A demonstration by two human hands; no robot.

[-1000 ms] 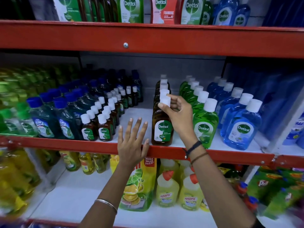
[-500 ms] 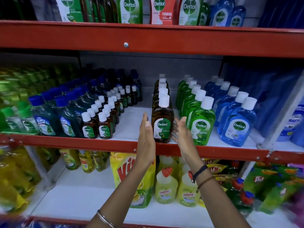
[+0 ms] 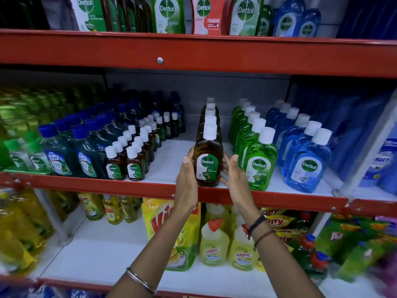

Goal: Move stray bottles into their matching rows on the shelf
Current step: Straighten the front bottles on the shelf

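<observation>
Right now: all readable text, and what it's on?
"Dettol": brown bottle between both hands, green bottle, blue bottle, small brown bottles, top-shelf packs.
"FOAMING": red pack.
"HARPIC": yellow bottles.
"Vi…": yellow pouch, partly hidden.
Fine print, left-side labels: blurred.

Red metal shelving unit (image 3: 193,52) fills the view — three tiers w/ white shelf boards (image 3: 171,160) and red front rails. A screw head (image 3: 160,60) sits in the top rail; smaller bolts dot the middle rail (image 3: 86,186). Grey back panel (image 3: 193,87) behind the middle tier, dim and shadowed under the upper shelf. Dark upright post (image 3: 290,91) at the rear right. Lower shelf board (image 3: 96,254) is bright white — light is even, indoor; edges of frame blur.
</observation>
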